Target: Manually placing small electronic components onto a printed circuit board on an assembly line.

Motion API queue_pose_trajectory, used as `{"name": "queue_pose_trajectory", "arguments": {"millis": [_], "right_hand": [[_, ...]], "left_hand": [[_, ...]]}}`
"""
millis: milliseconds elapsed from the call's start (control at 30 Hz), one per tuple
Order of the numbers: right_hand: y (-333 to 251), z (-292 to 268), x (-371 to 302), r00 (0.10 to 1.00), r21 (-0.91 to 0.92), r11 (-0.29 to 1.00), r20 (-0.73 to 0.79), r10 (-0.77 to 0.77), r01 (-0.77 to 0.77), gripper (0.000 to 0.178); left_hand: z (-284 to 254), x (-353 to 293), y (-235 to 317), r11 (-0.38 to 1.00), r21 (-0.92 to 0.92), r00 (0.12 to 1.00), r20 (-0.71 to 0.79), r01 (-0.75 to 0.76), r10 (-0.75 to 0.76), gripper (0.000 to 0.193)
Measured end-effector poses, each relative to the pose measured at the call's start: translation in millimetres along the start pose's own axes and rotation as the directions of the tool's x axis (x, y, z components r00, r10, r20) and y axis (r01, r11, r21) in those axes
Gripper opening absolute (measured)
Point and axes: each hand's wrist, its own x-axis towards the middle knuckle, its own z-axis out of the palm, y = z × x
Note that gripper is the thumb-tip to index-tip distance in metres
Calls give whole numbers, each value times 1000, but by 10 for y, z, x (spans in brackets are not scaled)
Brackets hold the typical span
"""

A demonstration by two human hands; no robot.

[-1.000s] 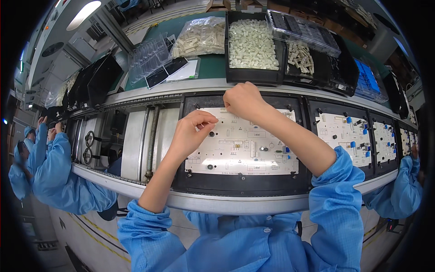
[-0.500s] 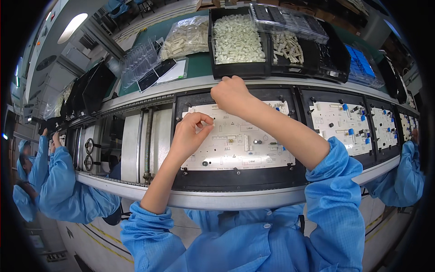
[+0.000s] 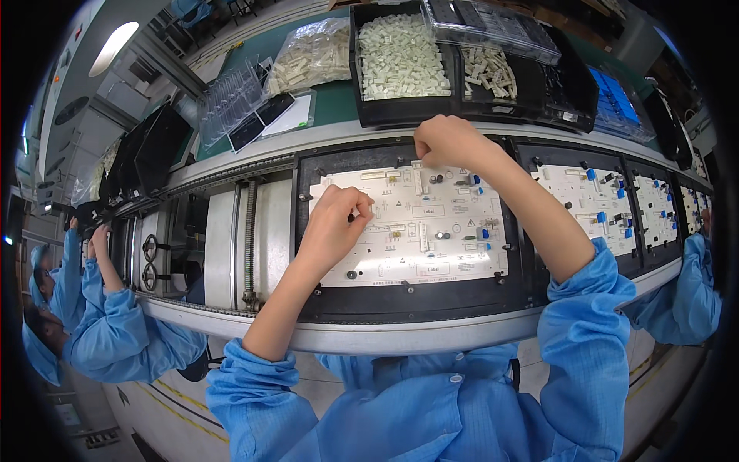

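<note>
A white circuit board (image 3: 400, 254) lies in a black frame (image 3: 354, 306) in front of me. It carries white connectors, blue parts and small dark parts. My left hand (image 3: 332, 223) is over the board's left part, thumb and fingers pinched together. A small dark spot shows between them; whether it is held or sits on the board I cannot tell. My right hand (image 3: 453, 144) is closed above the board's far edge, near an upright white connector (image 3: 419, 181). Its fingertips point down, and anything in them is hidden.
Beyond the rail stand black bins with white connectors (image 3: 404, 58) and longer pale connectors (image 3: 489, 73). A bag of pale parts (image 3: 312, 58) and clear trays (image 3: 231, 104) lie left of them. More framed boards (image 3: 589, 204) continue rightward. Co-workers in blue (image 3: 115, 323) are at both sides.
My right hand has moved to the right along the board's far edge, uncovering white connectors there. The left hand has shifted slightly and its fingers have curled in more. The view has tilted a little.
</note>
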Motion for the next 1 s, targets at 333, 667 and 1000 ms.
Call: {"name": "queue_pose_trajectory", "arguments": {"millis": [333, 667, 1000], "right_hand": [[125, 125, -286, 838, 105, 939, -490, -238, 328, 17], [66, -4, -909, 836, 306, 861, -505, -216, 407, 18], [160, -46, -1291, 915, 516, 811, -400, -56, 275, 12]], "left_hand": [[70, 14, 33, 994, 65, 996, 16, -90, 89, 14], [95, 93, 223, 812, 471, 938, 168, -346, 302, 13], [126, -205, 347, 692, 557, 887, 246, -459, 390, 60]]}}
